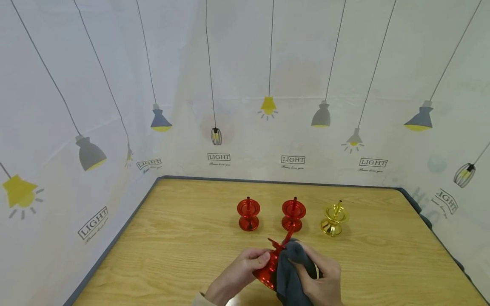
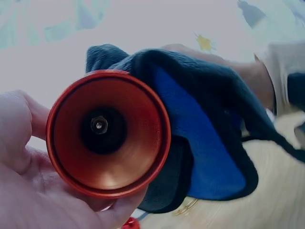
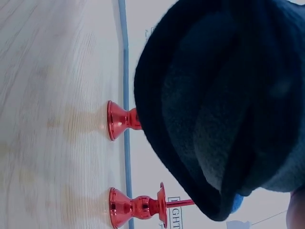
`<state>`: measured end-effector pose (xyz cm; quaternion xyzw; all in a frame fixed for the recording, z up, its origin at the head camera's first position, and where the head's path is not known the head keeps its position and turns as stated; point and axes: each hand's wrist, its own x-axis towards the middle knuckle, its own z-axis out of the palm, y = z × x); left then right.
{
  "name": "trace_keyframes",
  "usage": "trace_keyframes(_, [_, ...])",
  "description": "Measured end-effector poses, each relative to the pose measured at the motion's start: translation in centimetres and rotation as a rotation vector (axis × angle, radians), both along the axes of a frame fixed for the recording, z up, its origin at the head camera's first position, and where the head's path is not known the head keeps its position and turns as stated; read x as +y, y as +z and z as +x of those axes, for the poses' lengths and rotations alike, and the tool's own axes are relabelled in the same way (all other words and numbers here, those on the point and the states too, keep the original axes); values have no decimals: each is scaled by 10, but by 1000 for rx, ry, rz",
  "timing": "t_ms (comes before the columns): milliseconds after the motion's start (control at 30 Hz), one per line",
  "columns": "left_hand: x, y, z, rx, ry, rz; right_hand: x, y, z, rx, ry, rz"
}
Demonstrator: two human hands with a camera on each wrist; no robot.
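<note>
A shiny red candlestick (image 1: 266,270) is tilted in my left hand (image 1: 238,272), its thumb on the body and fingers around it. Its hollow base (image 2: 136,167) faces the left wrist camera, with a nut visible deep inside. My right hand (image 1: 324,278) grips a dark blue-grey cloth (image 1: 289,272) and presses it against the candlestick's side, just under the dish. A brighter blue face of the cloth (image 2: 205,143) shows in the left wrist view. Bunched cloth (image 3: 200,119) fills much of the right wrist view and hides most of the right hand.
Two red candlesticks (image 1: 249,223) (image 1: 294,210) and a gold candlestick (image 1: 331,229) stand upright in a row beyond the hands. They are on a wood-grain table (image 1: 183,238) with a pale, lamp-printed curtain (image 1: 249,127) around its back and sides.
</note>
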<state>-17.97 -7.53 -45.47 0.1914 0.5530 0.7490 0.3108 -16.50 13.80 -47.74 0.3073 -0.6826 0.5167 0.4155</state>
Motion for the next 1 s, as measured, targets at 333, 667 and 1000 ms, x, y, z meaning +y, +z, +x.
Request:
trace_keyframes(333, [7,5,4,133,171,-286,-2,1,0,20,7,15])
trace_keyframes(667, [5,0,3,181,284,-243,0,8,4,-34,16,120])
trace_keyframes(1000, [11,-6,9,287,387,-209,5,7,5,-71,64,166])
